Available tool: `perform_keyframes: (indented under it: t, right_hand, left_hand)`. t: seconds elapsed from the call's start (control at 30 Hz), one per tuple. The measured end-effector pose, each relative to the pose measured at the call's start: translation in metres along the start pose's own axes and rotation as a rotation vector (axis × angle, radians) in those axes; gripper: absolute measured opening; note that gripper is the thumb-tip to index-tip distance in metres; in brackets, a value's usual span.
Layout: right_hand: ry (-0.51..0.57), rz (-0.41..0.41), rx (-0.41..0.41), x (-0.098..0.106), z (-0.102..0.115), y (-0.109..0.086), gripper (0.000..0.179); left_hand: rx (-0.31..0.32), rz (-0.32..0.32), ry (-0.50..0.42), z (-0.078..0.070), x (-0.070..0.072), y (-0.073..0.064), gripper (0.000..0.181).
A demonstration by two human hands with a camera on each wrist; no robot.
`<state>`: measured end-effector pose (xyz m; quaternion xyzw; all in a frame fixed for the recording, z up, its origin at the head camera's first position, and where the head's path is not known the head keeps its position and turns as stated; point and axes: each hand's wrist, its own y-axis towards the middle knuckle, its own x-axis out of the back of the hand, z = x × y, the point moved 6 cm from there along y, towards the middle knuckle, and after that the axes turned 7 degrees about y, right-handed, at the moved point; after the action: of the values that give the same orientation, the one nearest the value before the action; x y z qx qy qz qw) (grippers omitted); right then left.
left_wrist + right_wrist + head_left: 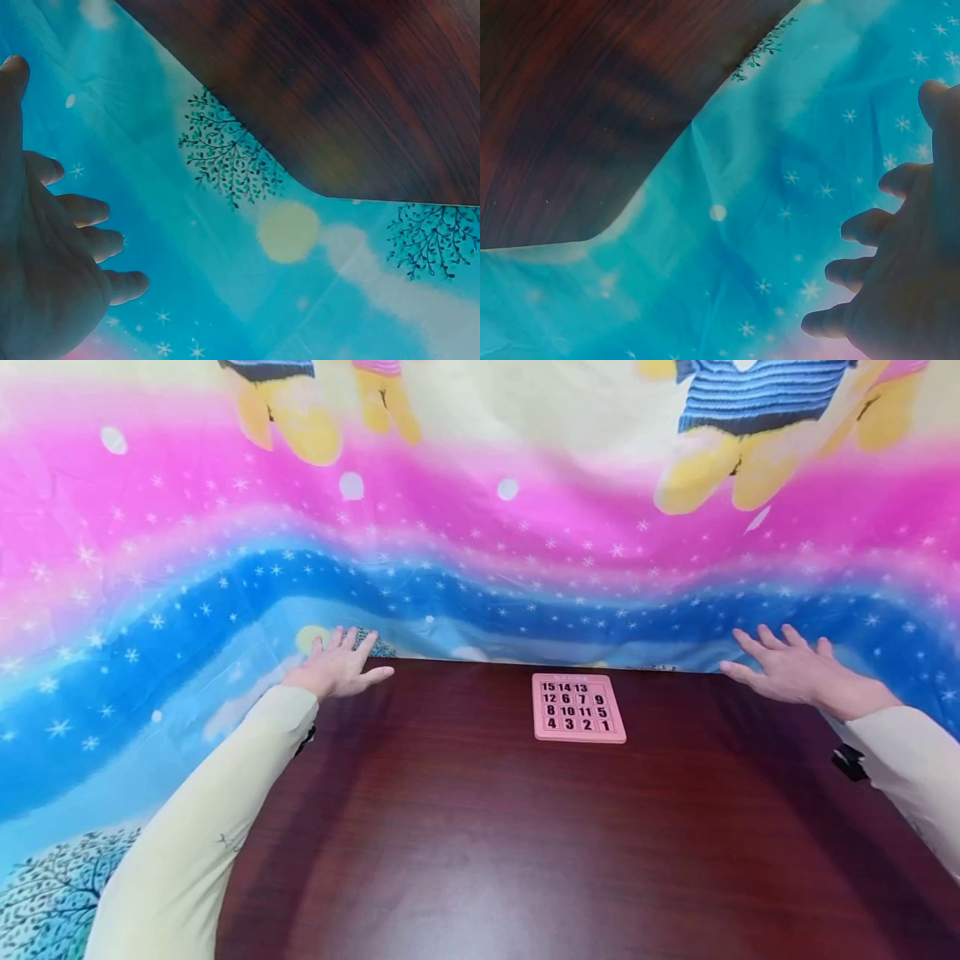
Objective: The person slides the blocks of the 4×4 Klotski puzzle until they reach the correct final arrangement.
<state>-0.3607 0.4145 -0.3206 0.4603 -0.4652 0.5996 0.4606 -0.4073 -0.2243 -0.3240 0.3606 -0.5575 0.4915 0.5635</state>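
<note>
Number puzzle (578, 708) lies flat near the back of the desk (480, 827), between left hand (337, 667) and right hand (801, 670), touching neither. Each grip is spread and holds nothing. A hard forward push could slide the puzzle off.

Your left arm (191, 814) and right arm (918, 747) stretch forward, well apart. Your left hand (328, 672) and right hand (798, 675) are raised, fingers (367, 646) spread and extended, thumbs (377, 676) pointing inward.
</note>
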Motion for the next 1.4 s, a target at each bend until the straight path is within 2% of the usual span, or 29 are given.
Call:
perform_keyframes:
  t: [0.43,0.7,0.87,1.2,1.4]
  right_hand:
    - [0.033,0.011,0.005,-0.007,0.002,0.001,0.094]
    - [0.043,0.021,0.009,-0.007,0.006,0.004,0.096]
    - [0.029,0.007,0.023,-0.005,0.009,0.008,0.094]
    - [0.024,0.001,0.047,-0.017,0.024,0.012,0.093]
    - [0.031,-0.027,0.077,-0.029,0.037,0.022,0.09]
  left_hand:
    - [-0.005,0.012,0.004,-0.011,0.005,0.002,0.089]
    - [-0.02,-0.004,0.022,-0.018,0.004,0.003,0.088]
    - [-0.028,-0.015,0.003,-0.025,0.005,0.003,0.087]
    - [-0.055,-0.011,-0.022,-0.043,-0.013,0.01,0.087]
    - [-0.081,-0.024,-0.038,-0.061,-0.021,0.019,0.085]
